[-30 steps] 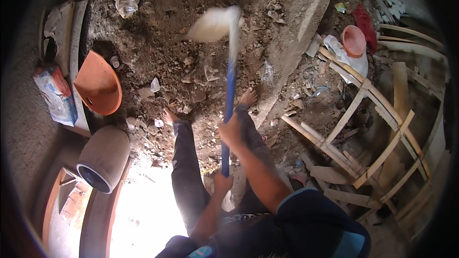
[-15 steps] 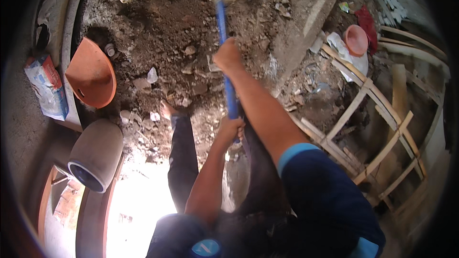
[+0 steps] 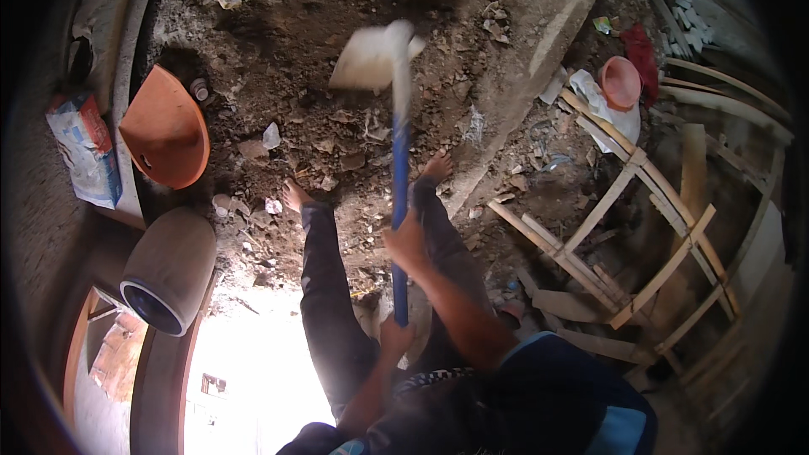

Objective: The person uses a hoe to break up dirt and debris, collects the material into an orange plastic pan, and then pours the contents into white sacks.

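Observation:
Both of my hands grip the blue handle [image 3: 400, 168] of a hoe. My right hand [image 3: 407, 242] is wrapped round the middle of the handle. Close to my body, my left hand [image 3: 396, 337] closes on its lower end. The pale, broad hoe blade [image 3: 364, 59] is smeared by motion and stands above the rubble-strewn soil [image 3: 337, 109], beyond my feet. Whether the blade touches the soil, I cannot tell. My bare feet [image 3: 436, 167] are planted apart on the dirt.
An orange curved scoop [image 3: 168, 135], a printed sack [image 3: 84, 152] and a large grey jar [image 3: 173, 265] stand on the left. To the right lie a bamboo frame [image 3: 640, 164], a pink bowl [image 3: 620, 82] and a red cloth [image 3: 642, 59]. A concrete edge [image 3: 565, 21] runs diagonally.
The hoe has come back toward my body, its blade dropping from the top edge of the picture. Both hands have drawn nearer to me, still gripping the handle.

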Action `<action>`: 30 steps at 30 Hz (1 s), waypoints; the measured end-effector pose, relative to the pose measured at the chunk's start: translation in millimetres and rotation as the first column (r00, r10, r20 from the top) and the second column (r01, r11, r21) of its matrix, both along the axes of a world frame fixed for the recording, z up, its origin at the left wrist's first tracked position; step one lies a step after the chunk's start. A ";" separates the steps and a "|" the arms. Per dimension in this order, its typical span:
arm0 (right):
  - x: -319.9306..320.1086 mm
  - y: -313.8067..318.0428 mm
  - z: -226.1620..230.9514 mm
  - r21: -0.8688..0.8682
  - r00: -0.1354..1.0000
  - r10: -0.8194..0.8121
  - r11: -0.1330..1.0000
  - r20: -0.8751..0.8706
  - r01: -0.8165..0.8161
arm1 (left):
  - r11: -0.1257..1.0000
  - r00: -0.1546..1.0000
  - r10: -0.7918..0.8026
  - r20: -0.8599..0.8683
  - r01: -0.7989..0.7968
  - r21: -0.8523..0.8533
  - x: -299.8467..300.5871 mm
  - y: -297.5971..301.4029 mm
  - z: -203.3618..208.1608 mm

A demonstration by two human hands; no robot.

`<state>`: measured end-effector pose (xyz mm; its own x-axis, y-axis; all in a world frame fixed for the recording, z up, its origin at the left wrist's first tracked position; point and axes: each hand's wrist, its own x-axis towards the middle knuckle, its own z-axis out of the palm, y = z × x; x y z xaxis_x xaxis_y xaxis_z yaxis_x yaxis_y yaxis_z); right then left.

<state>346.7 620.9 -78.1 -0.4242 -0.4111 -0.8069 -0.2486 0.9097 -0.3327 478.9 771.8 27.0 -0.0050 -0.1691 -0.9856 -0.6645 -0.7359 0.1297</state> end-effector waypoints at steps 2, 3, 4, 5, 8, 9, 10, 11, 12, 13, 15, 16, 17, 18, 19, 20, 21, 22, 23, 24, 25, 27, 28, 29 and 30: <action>-33.4 -39.2 -2.7 -0.130 0.988 -0.145 0.982 -0.053 0.137 | 0.992 0.998 -0.004 -0.063 -0.004 -0.127 -28.1 -33.9 -40.7; -53.9 -76.8 -8.2 -0.177 0.980 -0.177 0.971 -0.087 0.160 | 0.973 0.996 -0.002 -0.094 -0.019 -0.230 -44.2 -54.3 -66.0; -77.2 -112.6 -16.8 -0.234 0.968 -0.210 0.957 -0.139 0.174 | 0.974 0.995 -0.098 -0.023 0.092 -0.207 -67.5 -82.0 -100.0; -95.5 -150.2 -24.8 -0.284 0.956 -0.238 0.941 -0.170 0.184 | 0.957 0.980 -0.193 -0.036 0.180 -0.229 -87.2 -128.1 -123.2; -165.6 -226.5 -87.9 -0.453 0.951 -0.276 0.871 -0.136 0.188 | 0.956 0.975 -0.221 -0.025 0.211 -0.206 -138.3 -241.3 -159.6; -171.7 -240.8 -85.3 -0.390 0.939 -0.330 0.881 -0.102 0.267 | 0.953 0.974 -0.222 -0.039 0.208 -0.221 -142.2 -248.6 -163.5; -171.1 -216.6 -110.6 -0.307 0.953 -0.276 0.924 -0.128 0.226 | 0.952 0.966 -0.256 -0.046 0.243 -0.186 -140.5 -228.0 -166.7; -179.0 -176.2 -150.5 -0.231 0.959 -0.231 0.954 -0.167 0.190 | 0.944 0.951 -0.300 -0.072 0.286 -0.163 -143.8 -196.1 -171.5; -187.3 -149.6 -177.7 -0.155 0.963 -0.183 0.976 -0.199 0.154 | 0.934 0.935 -0.342 -0.095 0.327 -0.146 -144.3 -169.3 -170.8; -167.3 -130.6 -182.9 -0.174 0.955 -0.239 0.962 -0.178 0.209 | 0.921 0.925 -0.367 -0.100 0.347 -0.178 -125.1 -147.5 -164.6; -106.4 -111.2 -117.5 0.019 0.962 -0.263 0.964 -0.076 0.265 | 0.988 0.990 -0.124 -0.061 0.130 0.089 -94.2 -151.3 -97.0; -75.4 -105.4 -68.6 0.053 0.987 -0.027 0.998 -0.156 0.036 | 0.954 0.959 -0.276 -0.057 0.281 0.105 -70.0 -107.5 -90.7; -57.1 -64.8 -69.0 0.049 0.994 -0.014 0.999 -0.110 0.020 | 0.957 0.959 -0.284 0.018 0.284 -0.057 -50.6 -49.9 -75.0; -50.8 -19.2 -76.6 0.047 0.994 -0.017 0.999 -0.107 0.023 | 0.968 0.970 -0.244 0.021 0.245 -0.061 -50.4 -39.6 -44.0; -34.5 23.2 -82.0 0.043 0.997 -0.012 0.999 -0.072 0.015 | 0.987 0.987 -0.158 0.034 0.157 0.032 -37.8 -30.5 -14.4; -10.4 33.9 -51.2 0.030 0.995 -0.076 0.996 -0.069 0.078 | 0.992 0.996 -0.053 0.074 0.044 0.117 -25.9 -21.9 1.8; -9.1 26.4 -28.7 0.072 0.997 -0.079 0.994 -0.027 0.080 | 0.996 0.997 -0.045 0.067 0.040 0.082 -17.7 -8.5 2.5; -11.0 19.0 -6.2 0.116 0.997 -0.081 0.990 0.002 0.080 | 0.997 0.998 -0.047 0.051 0.044 0.063 -5.3 9.9 -0.5; -12.7 11.6 15.8 0.160 0.996 -0.081 0.984 0.030 0.075 | 0.997 0.998 -0.052 0.040 0.050 0.054 5.0 23.9 -1.6; -24.2 1.9 13.9 0.130 0.996 -0.088 0.988 -0.009 0.089 | 0.998 0.999 -0.041 0.003 0.042 -0.048 -4.7 17.8 -11.5; -39.9 3.3 -5.9 0.037 0.995 -0.022 0.999 -0.093 0.025 | 0.989 0.999 -0.034 -0.034 0.029 -0.146 -20.4 9.4 -29.8; -79.5 -59.5 -13.6 -0.100 0.973 -0.210 0.974 -0.091 0.201 | 0.968 0.992 -0.086 -0.093 0.061 -0.244 -60.3 -32.4 -81.1; -97.4 -90.7 -18.7 -0.171 0.952 -0.297 0.944 -0.071 0.282 | 0.968 0.989 -0.124 -0.081 0.103 -0.227 -85.7 -75.0 -101.3; -114.8 -148.0 1.6 -0.108 0.937 -0.349 0.932 0.001 0.347 | 0.955 0.991 -0.096 -0.094 0.065 -0.288 -106.0 -107.8 -125.1; -142.7 -168.9 -25.3 -0.356 0.960 -0.255 0.913 -0.118 0.199 | 0.949 0.984 -0.148 -0.101 0.113 -0.295 -129.1 -145.3 -147.1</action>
